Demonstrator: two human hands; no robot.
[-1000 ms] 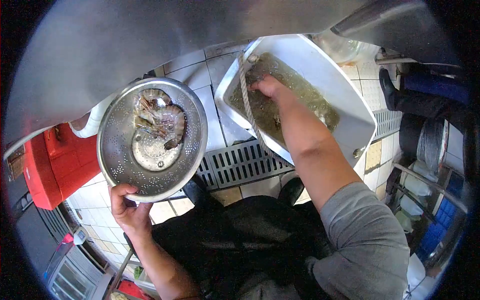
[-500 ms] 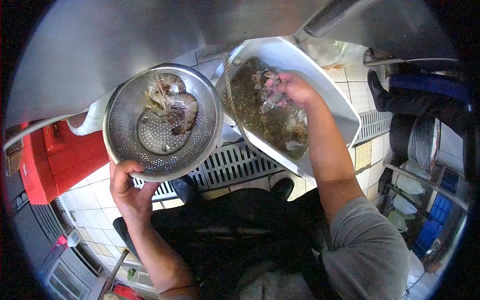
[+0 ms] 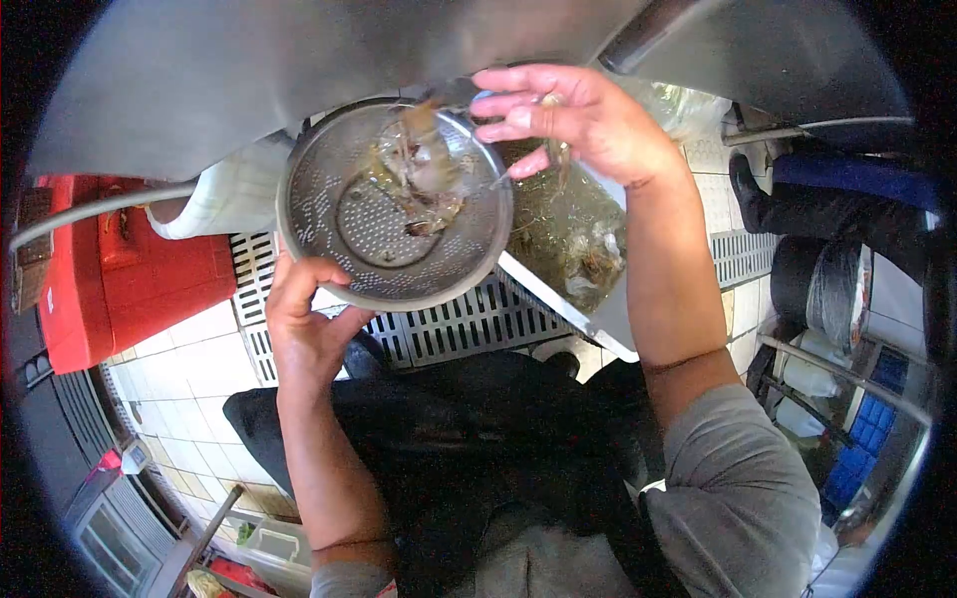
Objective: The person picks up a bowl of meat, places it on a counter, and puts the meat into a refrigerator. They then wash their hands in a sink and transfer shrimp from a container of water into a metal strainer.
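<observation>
A round perforated metal colander [image 3: 384, 224] is tilted in my left hand [image 3: 309, 309], whose fingers and thumb grip its lower left rim. Several shrimp [image 3: 419, 184] lie inside it, the upper ones blurred. My right hand [image 3: 558, 115] is raised over the colander's right edge with its fingers spread. A thin, pale shrimp-like piece [image 3: 560, 149] hangs at its palm; whether it is gripped is unclear. Under that hand stands a white tub [image 3: 598, 324] of murky water [image 3: 558, 234], with pale pieces near its lower end.
A steel surface [image 3: 249, 70] spans the top. To the left is a red container [image 3: 150, 289]. A slotted drain grate [image 3: 478, 324] crosses the tiled floor [image 3: 189, 399]. Another person's dark-clothed leg [image 3: 827, 199] shows at right, above a metal rail [image 3: 847, 374].
My right hand has come up out of the tub, moving up and left to the colander, and its fingers have spread. My left hand and the colander have shifted right, partly over the tub.
</observation>
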